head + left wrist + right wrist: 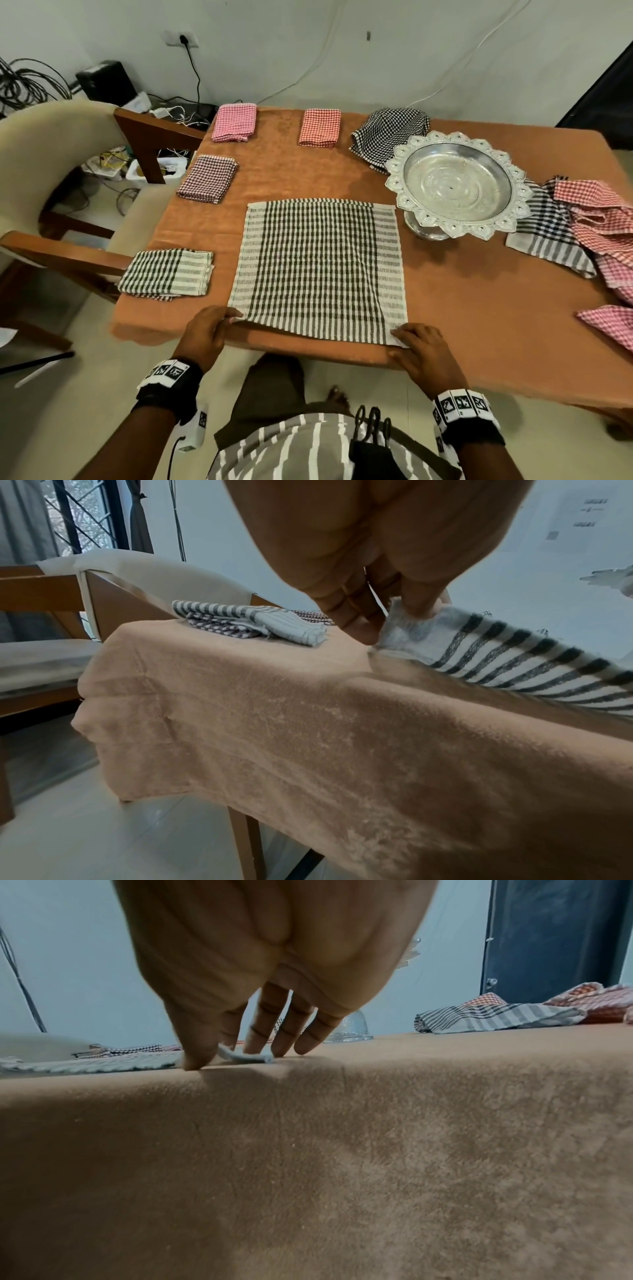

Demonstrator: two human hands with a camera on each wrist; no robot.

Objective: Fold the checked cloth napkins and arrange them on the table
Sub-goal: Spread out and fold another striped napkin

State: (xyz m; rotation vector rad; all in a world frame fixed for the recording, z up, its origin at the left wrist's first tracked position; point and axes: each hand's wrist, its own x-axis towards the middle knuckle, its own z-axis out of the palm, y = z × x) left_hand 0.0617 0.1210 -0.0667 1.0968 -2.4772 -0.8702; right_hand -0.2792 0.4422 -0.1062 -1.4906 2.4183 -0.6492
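A large dark-green and white checked napkin point(318, 270) lies spread flat in the middle of the orange-covered table point(479, 325). My left hand point(233, 317) pinches its near left corner between thumb and fingers. In the left wrist view that left hand point(394, 620) holds the corner point(411, 639) raised a little off the table. My right hand point(399, 337) is at the near right corner. In the right wrist view the right hand point(232, 1056) has the thumb and straight fingers nipping the small white corner point(250, 1057) low on the table.
Folded napkins lie at the left and back: green point(168, 272), maroon point(208, 178), pink point(234, 122), orange-red point(320, 127). A loose black-and-white one point(387, 133) sits behind a silver pedestal tray point(457, 186). Unfolded napkins are heaped at the right point(582, 233). A chair point(51, 164) stands left.
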